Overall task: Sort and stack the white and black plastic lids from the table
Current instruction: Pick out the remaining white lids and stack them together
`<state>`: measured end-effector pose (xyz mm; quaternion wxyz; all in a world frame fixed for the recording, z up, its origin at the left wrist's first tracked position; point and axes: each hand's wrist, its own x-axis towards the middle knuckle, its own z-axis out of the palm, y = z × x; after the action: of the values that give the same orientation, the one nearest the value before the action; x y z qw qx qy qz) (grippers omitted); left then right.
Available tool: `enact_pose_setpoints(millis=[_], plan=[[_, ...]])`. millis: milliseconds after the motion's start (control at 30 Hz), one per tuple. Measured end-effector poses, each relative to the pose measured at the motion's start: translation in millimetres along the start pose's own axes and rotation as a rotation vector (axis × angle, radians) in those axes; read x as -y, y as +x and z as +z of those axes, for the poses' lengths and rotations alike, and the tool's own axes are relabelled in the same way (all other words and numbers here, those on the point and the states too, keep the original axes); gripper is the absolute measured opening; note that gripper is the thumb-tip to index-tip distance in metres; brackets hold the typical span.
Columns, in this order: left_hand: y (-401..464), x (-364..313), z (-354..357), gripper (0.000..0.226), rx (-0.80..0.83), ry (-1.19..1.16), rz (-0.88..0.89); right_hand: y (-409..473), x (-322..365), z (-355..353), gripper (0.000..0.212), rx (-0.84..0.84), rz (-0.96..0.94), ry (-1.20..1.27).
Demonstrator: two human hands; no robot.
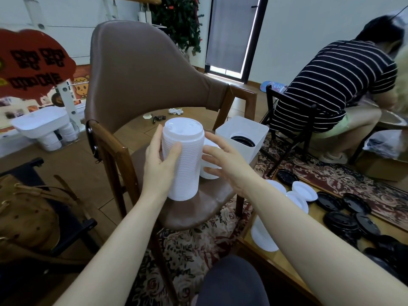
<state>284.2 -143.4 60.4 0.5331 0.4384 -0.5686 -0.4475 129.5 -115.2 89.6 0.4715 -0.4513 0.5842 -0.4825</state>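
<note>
A tall stack of white lids (184, 160) stands on the seat of a brown chair (205, 204). My left hand (160, 161) grips its left side, thumb across the front. My right hand (225, 161) is just right of the stack with relaxed fingers, touching a shorter white stack (208, 172) behind it. A white bin (241, 131) on the chair holds black lids (242, 140). On the table at right lie loose white lids (302, 192), another white stack (262, 235) on its side, and several black lids (344, 215).
A person in a striped shirt (335, 87) sits on a black chair (289, 120) at the right. A brown bag (26, 215) lies at the left. A patterned rug (189, 257) covers the floor under the chair. A white stand (44, 124) is far left.
</note>
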Motion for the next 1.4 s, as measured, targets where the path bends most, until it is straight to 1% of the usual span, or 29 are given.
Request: enact_pose_setpoints(millis=[67, 133, 233, 333, 400, 467, 533, 633, 767, 833, 1000, 1100, 1200, 1267, 1400], plan=[[0, -1, -2, 0.088, -0.006, -0.002, -0.011, -1, 1, -1, 0.047, 0.004, -0.003, 0.002], [-3, -3, -4, 0.079, -0.016, 0.026, 0.018, -2, 1, -3, 0.048, -0.002, -0.006, -0.007], [-10, -4, -5, 0.066, -0.047, 0.169, 0.101, -4, 2, -7, 0.049, -0.022, -0.002, -0.006], [-21, -3, -6, 0.064, -0.094, 0.295, 0.212, -8, 1, -14, 0.048, -0.036, -0.01, 0.014], [-34, -5, -2, 0.059, -0.133, 0.32, 0.272, -12, -2, -22, 0.047, -0.051, -0.022, 0.019], [-49, -9, 6, 0.052, -0.142, 0.298, 0.313, -19, -7, -32, 0.046, -0.071, -0.035, 0.015], [-62, -13, 20, 0.046, -0.078, 0.256, 0.32, -28, -14, -46, 0.044, -0.095, -0.036, 0.026], [-71, -16, 47, 0.039, 0.106, 0.214, 0.272, -47, -29, -72, 0.04, -0.143, -0.019, 0.03], [-75, -11, 92, 0.042, 0.362, 0.296, 0.131, -75, -53, -115, 0.041, -0.218, 0.02, -0.074], [-75, -9, 114, 0.044, 0.446, 0.337, 0.087, -89, -64, -139, 0.041, -0.266, 0.043, -0.138], [-64, -2, 173, 0.047, 0.62, 0.451, 0.044, -114, -98, -201, 0.051, -0.367, 0.113, -0.26], [-50, 12, 205, 0.048, 0.691, 0.502, 0.011, -121, -116, -229, 0.049, -0.408, 0.147, -0.29], [-36, 26, 229, 0.047, 0.726, 0.513, -0.018, -122, -127, -247, 0.044, -0.413, 0.187, -0.404], [-28, 35, 237, 0.046, 0.733, 0.519, -0.032, -116, -139, -258, 0.044, -0.423, 0.2, -0.525], [-15, 57, 241, 0.048, 0.705, 0.538, -0.072, -85, -159, -261, 0.041, -0.371, 0.154, -0.832]])
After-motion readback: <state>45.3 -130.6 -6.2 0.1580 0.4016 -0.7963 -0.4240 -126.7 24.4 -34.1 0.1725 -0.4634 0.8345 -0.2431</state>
